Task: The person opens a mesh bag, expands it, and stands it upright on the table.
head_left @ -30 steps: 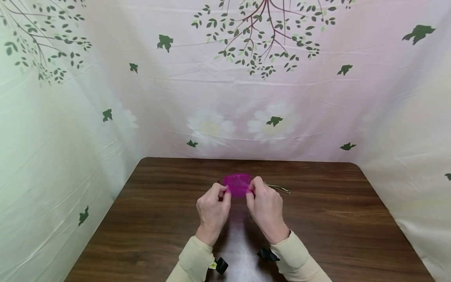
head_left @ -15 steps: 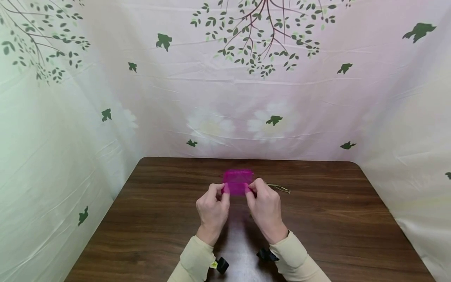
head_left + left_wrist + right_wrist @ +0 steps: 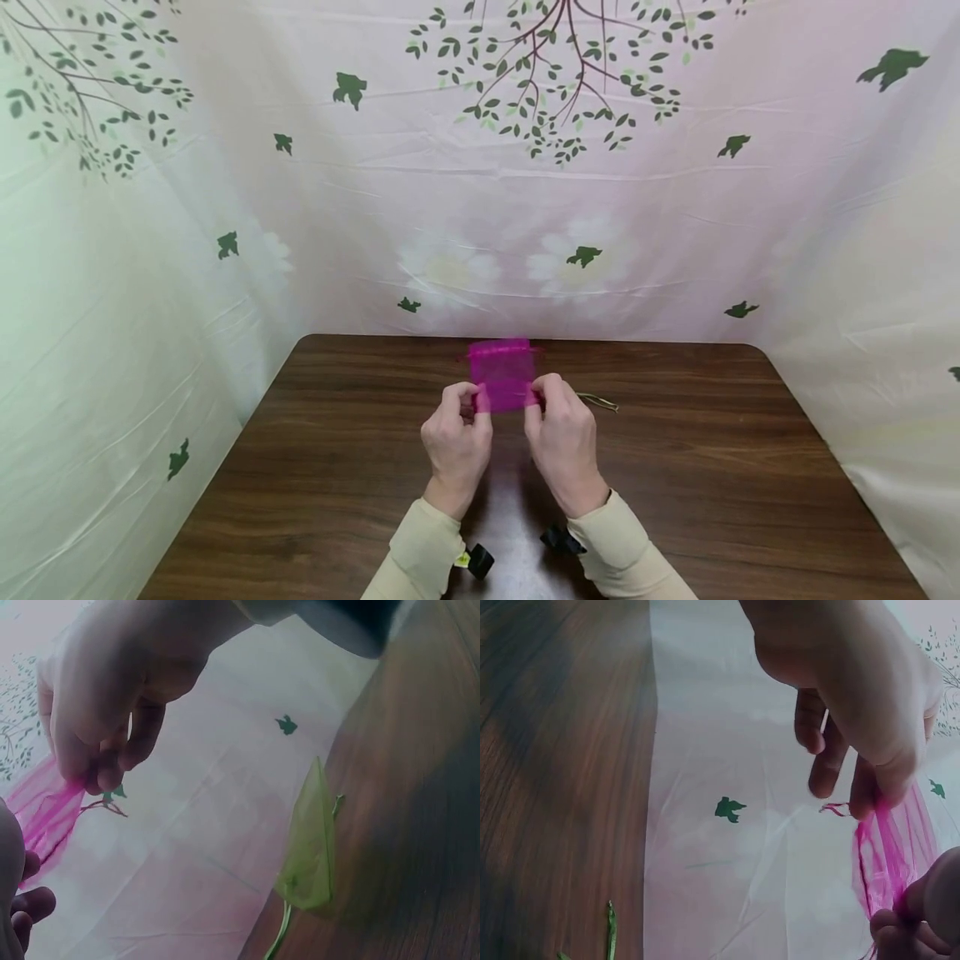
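Observation:
Between both hands is a sheer magenta drawstring pouch (image 3: 501, 360), spread flat above the table with its gathered, corded end facing away. My left hand (image 3: 456, 440) pinches its near left corner between thumb and fingers. The near right corner is pinched the same way by my right hand (image 3: 564, 442). Thin cord ends stick out at the pouch's sides. Lying on the table beneath is a sheer green pouch (image 3: 311, 847), seen in the left wrist view. In the head view mostly its cord (image 3: 600, 402) shows, to the right of my right hand; the hands and magenta pouch hide the rest.
The dark wood-grain table (image 3: 720, 467) has rounded far corners. Pale curtains (image 3: 495, 208) printed with leaves, birds and flowers hang right behind it and along both sides. A black wrist device (image 3: 480, 562) sits at the left cuff, another (image 3: 562, 540) at the right cuff.
The magenta pouch has tilted up and extended away from me, showing more of its length and its corded end. Both hands keep their pinch in nearly the same place.

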Motion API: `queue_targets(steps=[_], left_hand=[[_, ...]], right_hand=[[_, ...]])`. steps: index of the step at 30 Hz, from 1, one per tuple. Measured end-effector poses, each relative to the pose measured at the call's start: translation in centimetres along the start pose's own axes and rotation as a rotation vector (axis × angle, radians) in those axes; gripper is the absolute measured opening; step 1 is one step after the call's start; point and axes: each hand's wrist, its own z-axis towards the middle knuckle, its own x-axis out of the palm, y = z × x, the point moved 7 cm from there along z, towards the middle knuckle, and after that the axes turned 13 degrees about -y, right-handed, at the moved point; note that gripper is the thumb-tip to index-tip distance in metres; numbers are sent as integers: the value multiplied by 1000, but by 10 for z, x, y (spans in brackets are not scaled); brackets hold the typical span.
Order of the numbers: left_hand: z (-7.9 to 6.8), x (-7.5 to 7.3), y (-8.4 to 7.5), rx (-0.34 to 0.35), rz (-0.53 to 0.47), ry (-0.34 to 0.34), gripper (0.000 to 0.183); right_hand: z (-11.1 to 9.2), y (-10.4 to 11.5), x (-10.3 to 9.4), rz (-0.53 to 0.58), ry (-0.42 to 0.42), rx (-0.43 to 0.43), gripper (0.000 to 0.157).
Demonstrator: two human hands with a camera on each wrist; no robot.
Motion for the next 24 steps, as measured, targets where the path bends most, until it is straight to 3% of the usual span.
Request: queue_targets(steps=[10, 14, 20, 24], left_hand=[[-2, -3, 0, 16, 3, -43, 22], [-1, -2, 1, 4, 1, -34, 23], [0, -2, 3, -28, 9, -13, 23], [-1, -2, 3, -38, 1, -8, 23]], right_hand=[[-3, 3, -2, -70, -35, -56, 35], [-4, 2, -2, -75, -36, -53, 32], [-5, -2, 2, 11, 26, 21, 16], [-6, -1, 1, 15, 20, 3, 20]])
